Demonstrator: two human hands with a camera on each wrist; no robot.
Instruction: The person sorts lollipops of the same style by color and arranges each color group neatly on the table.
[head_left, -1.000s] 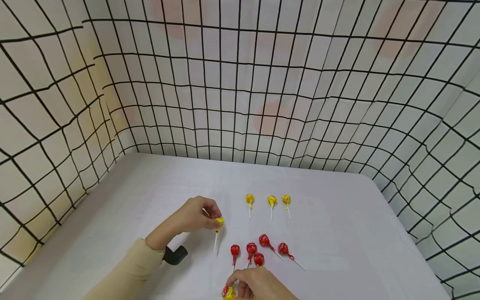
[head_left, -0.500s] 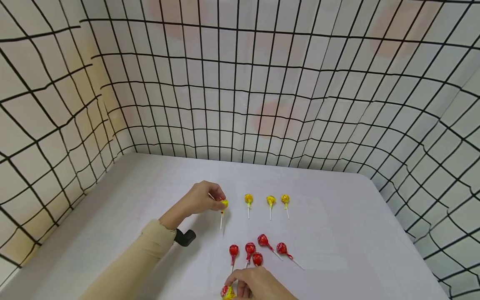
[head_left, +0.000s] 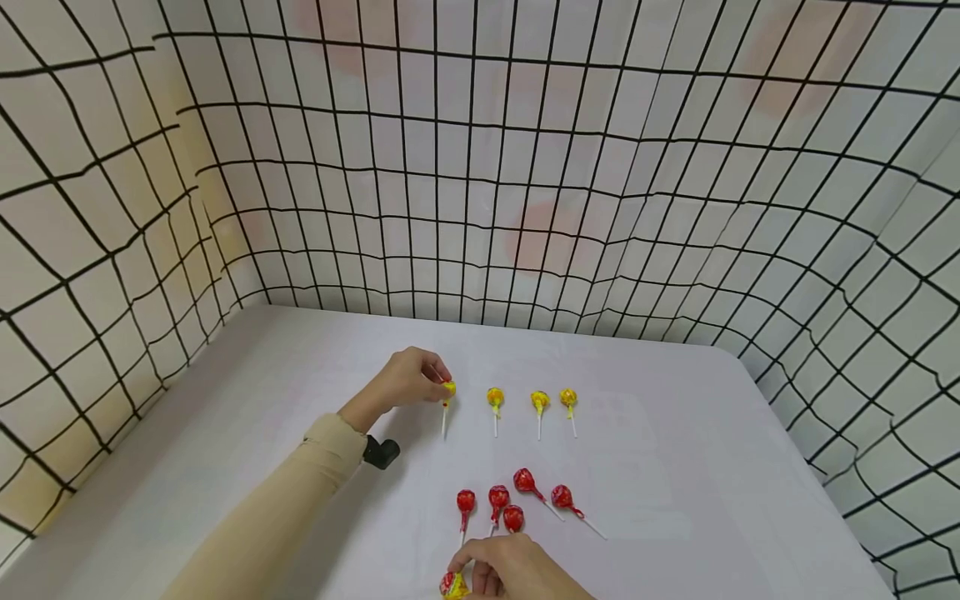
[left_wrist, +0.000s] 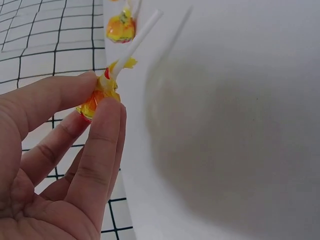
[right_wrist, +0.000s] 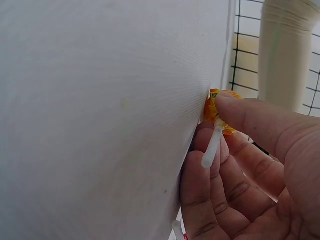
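Note:
My left hand (head_left: 408, 379) pinches a yellow lollipop (left_wrist: 92, 102) by its wrapped head, left of a row of yellow lollipops; its white stick points toward the near side. In the left wrist view the stick (left_wrist: 137, 45) and its shadow show against the white cloth. At the near edge my right hand (head_left: 517, 567) grips another yellow lollipop (head_left: 453, 585) with red on its wrapper. The right wrist view shows that lollipop's head (right_wrist: 230, 131) between thumb and fingers, close against the white surface. Just beyond this hand lie several red lollipops (head_left: 498, 497).
Three yellow lollipops (head_left: 539, 401) lie side by side on the white table (head_left: 675, 467), sticks toward me. A black wire grid (head_left: 480, 183) over white cloth walls in the back and both sides. A black device (head_left: 382, 452) sits at my left wrist.
My left hand has carried its yellow lollipop away from me and slightly right, level with the yellow row. The right hand has stayed nearly still, and the lollipops on the table keep their places.

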